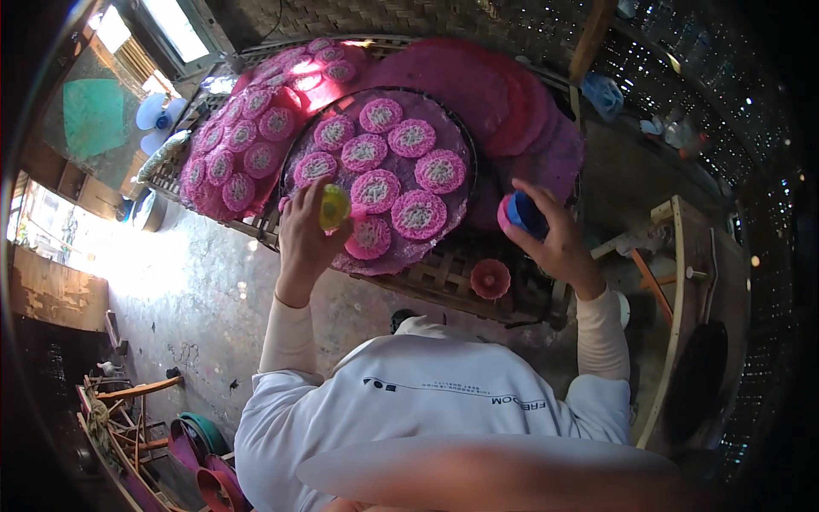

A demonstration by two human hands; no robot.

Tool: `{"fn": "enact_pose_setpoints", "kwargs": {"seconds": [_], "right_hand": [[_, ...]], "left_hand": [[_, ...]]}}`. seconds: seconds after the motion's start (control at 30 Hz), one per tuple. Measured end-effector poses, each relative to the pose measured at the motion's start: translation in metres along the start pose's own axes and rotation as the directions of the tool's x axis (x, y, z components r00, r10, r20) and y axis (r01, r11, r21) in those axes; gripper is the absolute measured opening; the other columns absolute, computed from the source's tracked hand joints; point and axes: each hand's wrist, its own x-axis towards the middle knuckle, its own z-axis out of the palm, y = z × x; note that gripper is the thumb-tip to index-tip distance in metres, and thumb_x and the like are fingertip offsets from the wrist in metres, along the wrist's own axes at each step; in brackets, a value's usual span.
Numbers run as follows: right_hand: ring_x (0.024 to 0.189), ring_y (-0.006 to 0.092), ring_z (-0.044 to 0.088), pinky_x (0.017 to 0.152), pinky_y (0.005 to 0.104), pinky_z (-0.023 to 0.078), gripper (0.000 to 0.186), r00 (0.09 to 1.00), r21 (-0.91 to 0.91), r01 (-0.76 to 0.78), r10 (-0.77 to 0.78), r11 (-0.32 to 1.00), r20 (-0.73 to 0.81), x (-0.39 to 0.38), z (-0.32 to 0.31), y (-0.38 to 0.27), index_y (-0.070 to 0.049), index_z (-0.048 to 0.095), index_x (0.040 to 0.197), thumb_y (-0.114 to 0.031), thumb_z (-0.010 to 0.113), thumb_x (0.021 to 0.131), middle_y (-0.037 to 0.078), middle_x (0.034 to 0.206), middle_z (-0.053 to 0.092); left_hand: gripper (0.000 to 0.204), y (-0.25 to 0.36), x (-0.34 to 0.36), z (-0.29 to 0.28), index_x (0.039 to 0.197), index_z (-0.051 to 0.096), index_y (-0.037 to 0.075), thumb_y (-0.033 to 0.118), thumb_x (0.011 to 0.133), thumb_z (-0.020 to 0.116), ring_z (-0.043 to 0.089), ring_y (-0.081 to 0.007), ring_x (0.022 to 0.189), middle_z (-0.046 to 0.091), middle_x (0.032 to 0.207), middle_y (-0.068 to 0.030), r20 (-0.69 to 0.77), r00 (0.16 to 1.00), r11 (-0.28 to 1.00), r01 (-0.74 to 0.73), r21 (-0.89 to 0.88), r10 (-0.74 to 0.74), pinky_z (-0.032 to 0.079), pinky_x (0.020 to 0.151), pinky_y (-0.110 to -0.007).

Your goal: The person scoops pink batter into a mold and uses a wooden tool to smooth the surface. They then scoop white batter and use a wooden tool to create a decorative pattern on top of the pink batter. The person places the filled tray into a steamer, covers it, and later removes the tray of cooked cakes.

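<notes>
My left hand point(300, 230) is closed around a small yellow cup-like mould point(334, 207), at the left front of a round tray covered in purple netting point(373, 261). Several flat round cakes of pink grain with whitish centres point(418, 213) lie spread over the tray. One pink cake point(368, 238) is right beside my left fingers. To the right, apart from the tray, my right hand point(561, 241) grips a blue cup point(527, 214) with pink stuff at its left side. A red scalloped bowl point(490, 279) rests on the slatted bamboo platform between my hands.
Another pink cloth point(203, 183) bearing similar cakes lies to the left. Dark pink round sheets point(461, 77) are piled behind the tray. A light blue fan point(160, 116) stands at far left, a wooden frame point(678, 282) at right. Coloured tubs point(201, 435) sit at lower left.
</notes>
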Motion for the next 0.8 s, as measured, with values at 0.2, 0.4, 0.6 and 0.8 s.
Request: {"fn": "enact_pose_setpoints", "kwargs": {"seconds": [0.2,0.4,0.6,0.8], "right_hand": [[0.101,0.0311,0.052,0.087,0.0362,0.042,0.055,0.962,-0.024,-0.018,0.024,1.0,0.273,-0.027,0.01,-0.019,-0.005,0.044,0.123,-0.017,0.067,0.074,0.015,0.111,0.048],[0.112,0.0344,0.042,0.091,0.0418,0.038,0.067,0.901,-0.224,0.168,-0.058,0.96,0.429,-0.029,0.018,-0.012,-0.005,0.039,0.127,-0.03,0.069,0.072,0.017,0.122,0.038],[0.103,0.0325,0.051,0.088,0.0385,0.041,0.044,0.892,0.168,0.319,-0.356,0.933,0.278,0.066,0.078,-0.028,0.0,0.05,0.116,-0.023,0.061,0.08,0.018,0.112,0.052],[0.102,0.0322,0.053,0.088,0.0387,0.042,0.038,0.821,0.185,0.369,-0.413,0.911,0.394,0.122,0.181,-0.03,0.0,0.053,0.112,-0.019,0.058,0.08,0.018,0.108,0.055]], "left_hand": [[0.059,-0.035,-0.015,-0.004,0.12,0.045,0.007,0.018,0.068,0.07,0.053,-0.0306,0.1,0.054,0.108,-0.0155,-0.016,0.985,0.957,0.164,-0.238,-0.172,0.043,0.083,-0.039],[0.061,-0.042,-0.024,0.006,0.121,0.043,0.006,0.013,0.067,0.07,0.051,-0.03,0.1,0.051,0.107,-0.0145,-0.009,0.987,0.929,0.148,-0.34,-0.161,0.041,0.085,-0.037],[0.065,-0.038,-0.019,0.006,0.124,0.04,0.006,0.01,0.066,0.07,0.05,-0.03,0.1,0.048,0.106,-0.0148,-0.027,0.996,0.931,0.074,-0.357,-0.089,0.041,0.086,-0.037],[0.072,-0.052,-0.025,0.01,0.129,0.035,0.007,0.01,0.067,0.071,0.049,-0.0239,0.104,0.048,0.111,-0.0125,0.013,0.99,0.836,0.125,-0.535,-0.14,0.04,0.088,-0.034]]}}
